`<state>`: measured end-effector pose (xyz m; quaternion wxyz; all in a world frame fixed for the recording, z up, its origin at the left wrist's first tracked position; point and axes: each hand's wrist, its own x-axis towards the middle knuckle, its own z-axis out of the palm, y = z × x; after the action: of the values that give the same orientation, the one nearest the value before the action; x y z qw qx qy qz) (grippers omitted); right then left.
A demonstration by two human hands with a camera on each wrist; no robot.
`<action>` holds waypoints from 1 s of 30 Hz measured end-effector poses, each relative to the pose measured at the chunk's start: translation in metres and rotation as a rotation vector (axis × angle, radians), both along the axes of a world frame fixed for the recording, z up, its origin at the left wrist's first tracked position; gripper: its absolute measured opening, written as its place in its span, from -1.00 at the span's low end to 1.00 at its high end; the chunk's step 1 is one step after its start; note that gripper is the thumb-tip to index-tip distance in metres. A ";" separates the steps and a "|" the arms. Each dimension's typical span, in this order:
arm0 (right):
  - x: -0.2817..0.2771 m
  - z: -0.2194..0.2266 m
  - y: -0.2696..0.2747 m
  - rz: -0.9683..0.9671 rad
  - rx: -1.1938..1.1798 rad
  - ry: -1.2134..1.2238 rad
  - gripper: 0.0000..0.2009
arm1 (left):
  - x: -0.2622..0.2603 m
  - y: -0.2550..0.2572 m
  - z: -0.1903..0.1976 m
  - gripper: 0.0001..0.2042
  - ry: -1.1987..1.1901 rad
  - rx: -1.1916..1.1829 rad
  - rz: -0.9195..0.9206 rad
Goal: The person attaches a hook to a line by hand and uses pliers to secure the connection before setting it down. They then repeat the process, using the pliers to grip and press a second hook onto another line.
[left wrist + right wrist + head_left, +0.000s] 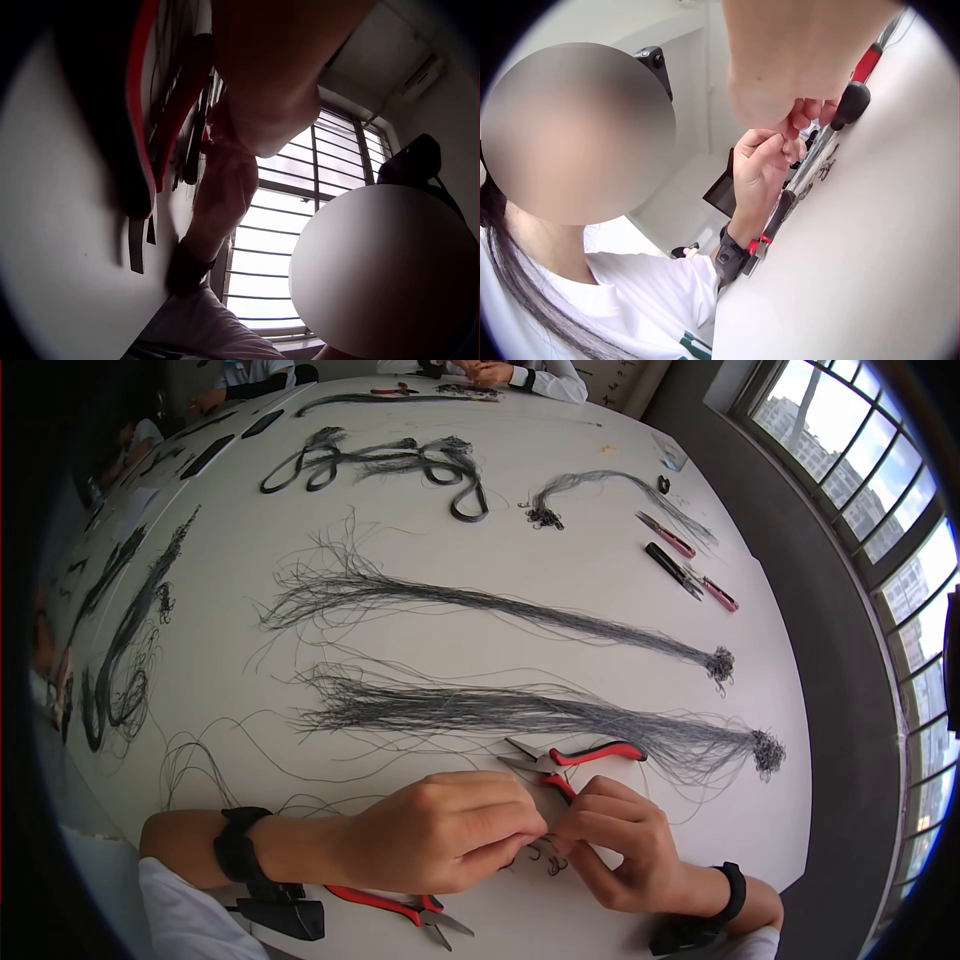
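Note:
My left hand (450, 832) and right hand (622, 845) meet low in the head view, each with thumb and fingers pinched together. Between their fingertips is a thin dark wire, mostly hidden by the fingers; I cannot tell its shape. Small dark curled wire pieces (552, 858) lie on the table just below. Red-and-black pliers (560, 763) lie with parted jaws beyond the fingertips. Nearer the body, a second pair of red-handled pliers (425, 910) lies below the left hand. In the right wrist view, the left hand (759, 169) shows its curled fingers against the right fingertips.
Two long bundles of grey wire, the near one (480, 708) and the farther one (480, 603), stretch across the white table (240, 690), knotted at their right ends. Cutters (675, 570) and pink-handled snips (668, 537) lie at right. Coiled dark bundles (400, 458) lie farther back; other people sit beyond.

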<state>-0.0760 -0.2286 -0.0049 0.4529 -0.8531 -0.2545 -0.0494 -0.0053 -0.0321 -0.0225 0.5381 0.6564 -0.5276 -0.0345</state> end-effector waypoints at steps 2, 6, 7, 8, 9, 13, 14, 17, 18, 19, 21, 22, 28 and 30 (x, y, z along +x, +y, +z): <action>0.000 0.001 0.000 0.002 -0.008 0.000 -0.82 | -0.001 0.000 -0.001 -0.87 -0.021 -0.001 0.006; 0.001 0.001 -0.001 0.012 -0.003 0.036 -0.82 | 0.000 0.003 0.001 -0.85 -0.086 0.058 -0.025; 0.001 0.002 -0.001 0.018 -0.004 0.053 -0.83 | 0.000 0.003 0.001 -0.85 -0.086 0.059 -0.025; 0.001 0.002 -0.001 0.018 -0.004 0.053 -0.83 | 0.000 0.003 0.001 -0.84 -0.110 0.056 -0.021; 0.001 0.002 -0.001 0.019 0.009 0.062 -0.83 | -0.001 0.003 0.001 -0.83 -0.134 0.054 -0.018; 0.002 0.000 -0.001 -0.002 0.078 0.055 -0.83 | -0.003 -0.001 0.004 -0.91 -0.064 0.016 0.070; 0.002 0.000 -0.001 -0.002 0.078 0.053 -0.83 | -0.003 0.000 0.008 -0.92 0.062 0.044 0.060; 0.002 0.000 -0.001 -0.018 0.052 0.012 -0.82 | -0.003 0.002 0.011 -0.93 0.250 0.090 0.050; 0.002 -0.001 -0.002 -0.018 0.046 -0.009 -0.82 | -0.003 0.002 0.011 -0.92 0.313 0.108 0.048; 0.002 -0.001 -0.002 -0.018 0.039 -0.031 -0.81 | -0.003 0.002 0.011 -0.92 0.314 0.109 0.048; 0.001 -0.002 -0.001 -0.025 0.031 -0.048 -0.81 | -0.003 0.002 0.011 -0.93 0.381 0.121 0.033; 0.001 -0.002 -0.001 -0.032 0.021 -0.066 -0.80 | -0.003 0.003 0.012 -0.93 0.383 0.121 0.032; 0.001 -0.001 0.001 -0.034 -0.027 -0.124 -0.77 | -0.003 0.004 0.013 -0.95 0.536 0.170 0.000; 0.001 -0.002 0.001 -0.032 -0.036 -0.129 -0.77 | -0.003 0.004 0.013 -0.94 0.488 0.163 0.004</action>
<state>-0.0749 -0.2277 -0.0068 0.4191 -0.8602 -0.2701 -0.1069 -0.0081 -0.0281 -0.0091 0.5951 0.6707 -0.3763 -0.2332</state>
